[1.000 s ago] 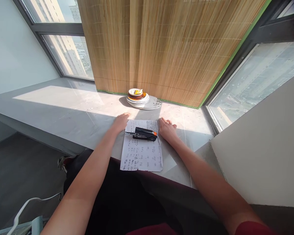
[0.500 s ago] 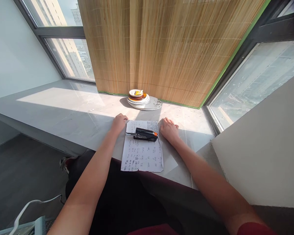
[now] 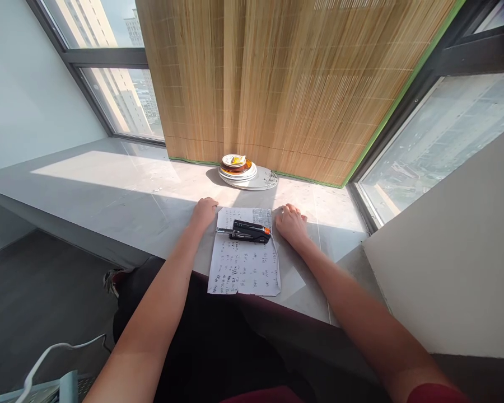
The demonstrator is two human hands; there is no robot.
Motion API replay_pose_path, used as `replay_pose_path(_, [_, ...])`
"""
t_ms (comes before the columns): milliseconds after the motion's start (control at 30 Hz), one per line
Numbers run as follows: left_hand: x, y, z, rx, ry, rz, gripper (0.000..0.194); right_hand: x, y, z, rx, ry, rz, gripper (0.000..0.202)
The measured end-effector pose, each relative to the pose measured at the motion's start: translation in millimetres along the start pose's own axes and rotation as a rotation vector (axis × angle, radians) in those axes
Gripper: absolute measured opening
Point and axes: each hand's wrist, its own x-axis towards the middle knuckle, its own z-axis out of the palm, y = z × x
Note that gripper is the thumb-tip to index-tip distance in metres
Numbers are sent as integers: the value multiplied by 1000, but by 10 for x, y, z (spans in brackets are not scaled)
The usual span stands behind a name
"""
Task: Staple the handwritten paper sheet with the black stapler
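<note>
A black stapler point(image 3: 252, 232) with an orange end lies across a sheet of handwritten paper point(image 3: 244, 271), its metal arm pointing left. To the left of the paper's top corner my left hand point(image 3: 204, 213) rests on the sill, fingers curled into a loose fist. My right hand point(image 3: 292, 223) lies on the other side, beside the top right corner, its fingers bent in. Nothing shows in either hand, and both are apart from the stapler.
A stack of plates point(image 3: 237, 169) stands at the back of the tiled window sill point(image 3: 109, 193), overlapping a flat oval plate point(image 3: 267, 179). Behind it hangs a bamboo blind point(image 3: 285, 89). A white cable point(image 3: 54, 348) runs at the lower left.
</note>
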Motion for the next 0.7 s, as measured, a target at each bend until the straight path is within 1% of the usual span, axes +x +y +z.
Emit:
replay_pose_path(133, [-16, 11, -15, 4, 14, -16, 35, 0, -8, 1, -8, -7, 16, 37])
replay_pose_path(267, [-42, 73, -54, -12, 7, -63, 30, 1, -17, -10, -16, -14, 24, 38])
replay_pose_path(367, [-58, 121, -90, -28, 35, -85, 28, -4, -24, -28, -22, -23, 24, 39])
replay_pose_path(433, [-69, 150, -115, -81, 74, -76, 27, -8, -27, -37, -26, -22, 13, 39])
replay_pose_path(533, [-99, 194, -157, -221, 125, -62, 26, -8, -28, -31, -28, -19, -2, 37])
replay_pose_path(700, [-183, 254, -227, -416, 104, -70, 25, 16, 0, -1, -14, -20, 13, 35])
